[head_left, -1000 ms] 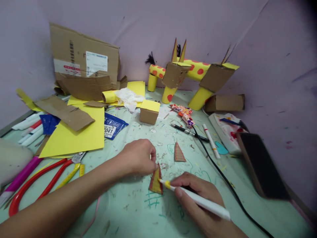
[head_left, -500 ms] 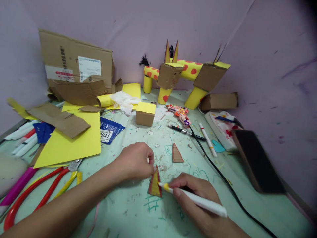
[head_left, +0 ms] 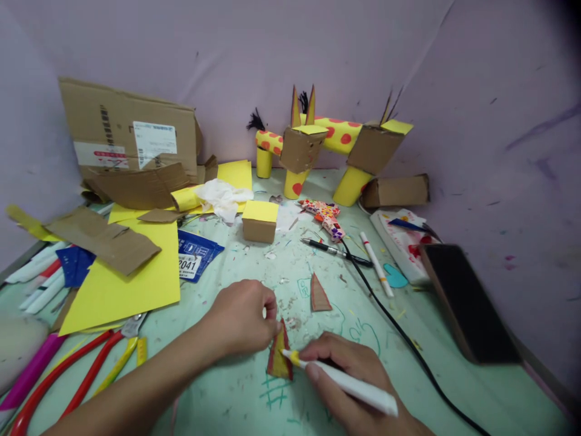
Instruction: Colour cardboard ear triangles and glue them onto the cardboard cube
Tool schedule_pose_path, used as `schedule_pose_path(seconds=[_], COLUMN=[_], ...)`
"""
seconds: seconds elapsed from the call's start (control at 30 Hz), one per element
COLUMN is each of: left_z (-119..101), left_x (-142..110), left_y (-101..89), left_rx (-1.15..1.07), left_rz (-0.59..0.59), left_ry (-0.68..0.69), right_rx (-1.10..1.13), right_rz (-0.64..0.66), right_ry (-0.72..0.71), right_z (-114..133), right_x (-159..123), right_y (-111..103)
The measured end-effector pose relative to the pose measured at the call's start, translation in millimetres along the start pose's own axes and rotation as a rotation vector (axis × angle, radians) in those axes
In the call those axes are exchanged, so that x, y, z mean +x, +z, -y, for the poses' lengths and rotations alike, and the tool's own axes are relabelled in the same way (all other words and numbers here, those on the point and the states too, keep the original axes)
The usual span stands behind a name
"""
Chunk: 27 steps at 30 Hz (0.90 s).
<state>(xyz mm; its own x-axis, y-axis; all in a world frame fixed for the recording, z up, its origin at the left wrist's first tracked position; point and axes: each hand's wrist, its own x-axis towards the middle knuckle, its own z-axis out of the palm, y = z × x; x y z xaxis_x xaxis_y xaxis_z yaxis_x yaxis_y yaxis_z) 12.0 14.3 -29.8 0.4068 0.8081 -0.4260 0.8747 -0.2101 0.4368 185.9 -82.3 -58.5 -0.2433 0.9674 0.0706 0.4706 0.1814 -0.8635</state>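
A small cardboard triangle (head_left: 278,367), coloured yellow inside a red border, lies on the green tabletop in front of me. My left hand (head_left: 245,318) has its fingers closed at the upper tip of this triangle, holding it against the surface. In my right hand (head_left: 349,375) is a white marker (head_left: 358,387) with a yellow collar, gripped like a pen. Its tip touches the yellow area near the triangle's middle. A second cardboard triangle (head_left: 320,295), brown with a red outline, lies just beyond my hands. Farther back stands a small cardboard box (head_left: 259,231) with a yellow top.
Spotted yellow cardboard animals (head_left: 303,148) stand by the wall. To the right are a flowered glue gun (head_left: 324,215) with a black cord, a pen (head_left: 333,251), a capped marker (head_left: 376,264) and a phone (head_left: 469,303). Left are yellow sheets (head_left: 136,284), red-handled pliers (head_left: 86,369) and cardboard scraps (head_left: 104,239).
The view has tilted up a little, so everything sits lower and slightly left in the picture. On the triangle, the marker tip has shifted slightly left. Both hands keep their hold.
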Motion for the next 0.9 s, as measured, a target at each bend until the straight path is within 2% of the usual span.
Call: schedule_pose_path(seconds=[0.13, 0.2, 0.3, 0.4, 0.47, 0.57, 0.73, 0.83, 0.9], left_z=[4.2, 9.6, 19.6, 27.9, 31.0, 31.2, 20.7, 11.4, 6.3], left_x=[0.5, 1.5, 0.0, -6.2, -10.4, -14.2, -25.7, -38.6, -44.4], left_y=[-1.1, -2.5, -4.4, -4.5, -2.8, 2.6, 17.5, 29.9, 40.2], left_rx=[-0.067, -0.278, -0.685, -0.784, -0.747, -0.546, -0.342, -0.021, 0.174], left_rz=[0.012, 0.013, -0.101, -0.214, -0.250, -0.324, -0.452, -0.604, -0.675], left_ry=[-0.002, 0.015, 0.004, 0.050, 0.142, 0.281, 0.430, 0.701, 0.788], right_rx=[0.074, 0.177, 0.365, 0.477, 0.512, 0.533, 0.465, 0.345, 0.319], right_rz=[-0.033, -0.092, -0.195, -0.267, -0.314, -0.373, -0.501, -0.625, -0.667], right_ry=[0.069, 0.182, 0.359, 0.417, 0.429, 0.441, 0.373, 0.351, 0.344], right_z=[-3.2, -6.0, -9.1, -10.0, -10.8, -13.5, -13.5, -12.4, -14.2], right_x=[-0.8, -1.4, -1.6, -1.6, -2.3, -3.9, -7.0, -6.0, -1.8], right_y=[0.9, 0.6, 1.0, 3.7, 5.9, 7.7, 4.0, -6.1, -17.2])
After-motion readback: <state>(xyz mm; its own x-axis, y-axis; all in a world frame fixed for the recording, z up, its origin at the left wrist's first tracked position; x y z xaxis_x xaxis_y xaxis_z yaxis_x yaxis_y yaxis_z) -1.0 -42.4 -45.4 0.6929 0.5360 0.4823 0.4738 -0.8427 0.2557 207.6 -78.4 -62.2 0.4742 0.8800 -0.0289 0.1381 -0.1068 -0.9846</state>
